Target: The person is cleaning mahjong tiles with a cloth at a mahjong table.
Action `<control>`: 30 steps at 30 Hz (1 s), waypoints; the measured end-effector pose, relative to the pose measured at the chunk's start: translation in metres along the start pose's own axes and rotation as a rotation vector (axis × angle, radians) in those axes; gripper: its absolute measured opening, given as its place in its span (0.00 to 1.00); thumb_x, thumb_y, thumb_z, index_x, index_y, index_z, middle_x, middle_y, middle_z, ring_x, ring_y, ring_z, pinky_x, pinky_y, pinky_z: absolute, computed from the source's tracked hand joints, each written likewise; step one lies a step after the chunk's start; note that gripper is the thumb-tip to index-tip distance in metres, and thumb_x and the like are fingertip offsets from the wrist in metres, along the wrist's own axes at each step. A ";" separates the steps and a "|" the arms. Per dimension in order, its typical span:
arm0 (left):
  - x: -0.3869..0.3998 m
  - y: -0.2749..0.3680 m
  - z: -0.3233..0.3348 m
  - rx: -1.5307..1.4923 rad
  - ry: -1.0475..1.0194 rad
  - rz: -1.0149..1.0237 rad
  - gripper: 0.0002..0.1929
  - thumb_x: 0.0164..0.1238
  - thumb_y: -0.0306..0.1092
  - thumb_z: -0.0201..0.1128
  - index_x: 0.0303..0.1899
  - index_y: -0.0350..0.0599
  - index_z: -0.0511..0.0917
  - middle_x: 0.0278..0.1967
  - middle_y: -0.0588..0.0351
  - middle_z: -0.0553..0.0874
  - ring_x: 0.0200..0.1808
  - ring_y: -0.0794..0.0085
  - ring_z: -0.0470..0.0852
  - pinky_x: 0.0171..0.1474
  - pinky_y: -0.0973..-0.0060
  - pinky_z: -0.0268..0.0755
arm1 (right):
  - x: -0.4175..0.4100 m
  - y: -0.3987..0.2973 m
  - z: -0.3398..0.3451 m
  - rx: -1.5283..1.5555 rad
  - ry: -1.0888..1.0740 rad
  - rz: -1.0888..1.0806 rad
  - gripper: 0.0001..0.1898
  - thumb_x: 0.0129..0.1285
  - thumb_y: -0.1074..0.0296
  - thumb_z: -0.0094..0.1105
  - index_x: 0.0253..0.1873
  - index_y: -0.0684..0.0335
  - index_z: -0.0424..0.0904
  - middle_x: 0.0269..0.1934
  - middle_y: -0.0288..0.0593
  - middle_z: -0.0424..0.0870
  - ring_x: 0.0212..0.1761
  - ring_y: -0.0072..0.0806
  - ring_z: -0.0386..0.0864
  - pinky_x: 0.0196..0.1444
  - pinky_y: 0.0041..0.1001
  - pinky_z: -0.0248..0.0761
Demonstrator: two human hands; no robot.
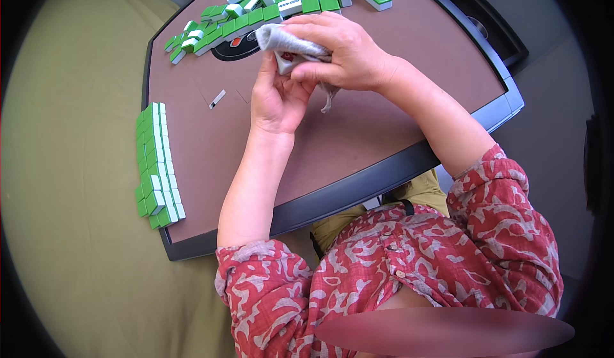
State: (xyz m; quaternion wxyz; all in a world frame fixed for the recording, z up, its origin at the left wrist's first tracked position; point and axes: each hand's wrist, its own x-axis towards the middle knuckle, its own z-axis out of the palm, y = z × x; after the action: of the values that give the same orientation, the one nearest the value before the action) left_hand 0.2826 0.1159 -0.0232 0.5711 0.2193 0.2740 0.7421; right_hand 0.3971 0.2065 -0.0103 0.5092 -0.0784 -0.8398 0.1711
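Note:
Above the mahjong table, my left hand (pixel 280 101) grips a white mahjong tile (pixel 286 64) from below. A red mark shows on the part of the tile that is in sight. My right hand (pixel 343 51) presses a folded light grey cloth (pixel 290 41) over the tile from above. One frayed end of the cloth dangles beneath my right palm. Fingers and cloth cover the rest of the tile, so I cannot tell whether more than one is held.
Green-backed mahjong tiles (pixel 249 20) lie heaped across the far side of the brown tabletop (pixel 355 132). Stacked tile rows (pixel 156 161) line the left edge. A small white-and-black strip (pixel 217 99) lies left of my hands. The raised dark table rim (pixel 355 183) runs before my body.

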 end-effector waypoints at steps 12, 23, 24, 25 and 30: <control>-0.002 0.020 -0.028 0.238 0.087 -0.178 0.25 0.59 0.57 0.58 0.47 0.45 0.74 0.37 0.50 0.81 0.36 0.66 0.82 0.31 0.75 0.76 | -0.002 -0.012 0.004 0.309 -0.201 0.376 0.13 0.51 0.69 0.67 0.43 0.62 0.80 0.32 0.41 0.83 0.32 0.27 0.80 0.35 0.25 0.73; -0.027 0.035 -0.041 0.292 0.137 -0.058 0.29 0.53 0.59 0.64 0.46 0.45 0.72 0.34 0.52 0.80 0.34 0.67 0.80 0.38 0.71 0.75 | 0.004 -0.044 0.030 0.172 -0.202 0.334 0.14 0.51 0.70 0.67 0.44 0.61 0.78 0.29 0.36 0.81 0.29 0.20 0.76 0.33 0.22 0.71; -0.027 0.035 -0.040 0.266 0.124 -0.052 0.28 0.53 0.58 0.64 0.46 0.45 0.72 0.34 0.52 0.79 0.34 0.67 0.79 0.38 0.70 0.74 | 0.004 -0.043 0.030 0.157 -0.199 0.349 0.14 0.52 0.70 0.67 0.44 0.61 0.78 0.29 0.36 0.81 0.29 0.19 0.76 0.33 0.22 0.71; -0.028 0.036 -0.039 0.240 0.109 -0.046 0.27 0.54 0.57 0.64 0.46 0.44 0.72 0.35 0.52 0.79 0.35 0.66 0.79 0.39 0.70 0.74 | 0.004 -0.043 0.030 0.141 -0.196 0.365 0.14 0.52 0.70 0.67 0.44 0.61 0.78 0.29 0.35 0.81 0.30 0.19 0.76 0.33 0.21 0.71; -0.024 0.048 -0.047 0.181 0.029 0.016 0.19 0.58 0.43 0.65 0.45 0.44 0.73 0.37 0.53 0.80 0.35 0.69 0.79 0.38 0.71 0.74 | 0.007 -0.036 0.036 0.177 -0.237 0.452 0.14 0.54 0.69 0.65 0.46 0.61 0.77 0.30 0.35 0.81 0.29 0.17 0.74 0.34 0.20 0.70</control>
State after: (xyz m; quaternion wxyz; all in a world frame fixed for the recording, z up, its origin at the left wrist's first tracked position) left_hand 0.2243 0.0755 -0.0273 0.5391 0.2615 0.3466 0.7217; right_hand 0.3638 0.1675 -0.0063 0.3610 -0.1986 -0.8365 0.3613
